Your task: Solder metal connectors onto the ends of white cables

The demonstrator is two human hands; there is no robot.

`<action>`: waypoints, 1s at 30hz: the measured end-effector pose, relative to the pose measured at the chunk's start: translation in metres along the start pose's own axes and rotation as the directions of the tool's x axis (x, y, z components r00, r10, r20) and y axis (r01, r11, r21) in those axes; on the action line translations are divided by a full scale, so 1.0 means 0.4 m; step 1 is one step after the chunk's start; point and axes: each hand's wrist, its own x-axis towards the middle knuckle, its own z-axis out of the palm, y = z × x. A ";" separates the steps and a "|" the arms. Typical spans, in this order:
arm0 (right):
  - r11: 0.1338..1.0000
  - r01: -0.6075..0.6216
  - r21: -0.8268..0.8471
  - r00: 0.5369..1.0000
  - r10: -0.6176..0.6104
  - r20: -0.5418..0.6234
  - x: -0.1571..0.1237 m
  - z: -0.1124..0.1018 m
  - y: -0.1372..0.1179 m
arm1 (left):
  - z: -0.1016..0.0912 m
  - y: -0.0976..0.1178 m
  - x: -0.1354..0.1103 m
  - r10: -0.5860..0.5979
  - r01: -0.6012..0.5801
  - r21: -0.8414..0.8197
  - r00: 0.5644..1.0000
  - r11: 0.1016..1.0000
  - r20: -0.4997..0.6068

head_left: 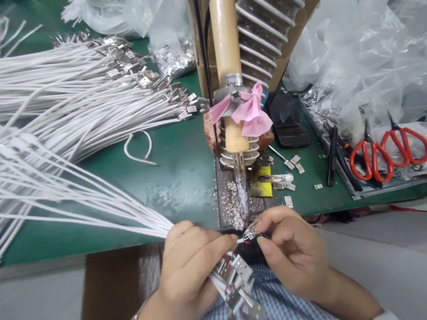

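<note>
My left hand [192, 261] is closed around a bundle of white USB cables [143, 211]; their metal plugs [235, 277] hang out below its fingers. Between the left thumb and forefinger, one cable end with thin bare-ended wires [247, 235] points to the right. At those wires, my right hand [292, 247] pinches a small metal USB connector, partly hidden by the fingertips. Just above the fingertips is the tip of a soldering iron [242, 192], held upright with its wooden handle [226, 39] clamped and tied with a pink strip [248, 112].
Piles of white cables [62, 98] cover the left of the green table [177, 173]. Solder bits lie on a dark plate [226, 198] beside a yellow sponge [262, 183]. To the right are red-handled cutters [370, 161], a black phone-like object [288, 121] and plastic bags [367, 42]. A ribbed hose [268, 20] stands behind.
</note>
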 end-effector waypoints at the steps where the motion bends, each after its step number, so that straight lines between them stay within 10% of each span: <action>1: 1.000 0.001 -0.012 1.000 -0.001 0.003 0.003 0.000 0.000 | -0.002 -0.001 0.002 -0.003 0.003 0.005 1.000 1.000 -0.003; 30: 0.999 0.009 -0.049 1.000 -0.010 -0.024 0.035 0.006 -0.017 | -0.010 0.005 0.027 -0.042 0.044 0.056 0.998 0.997 -0.036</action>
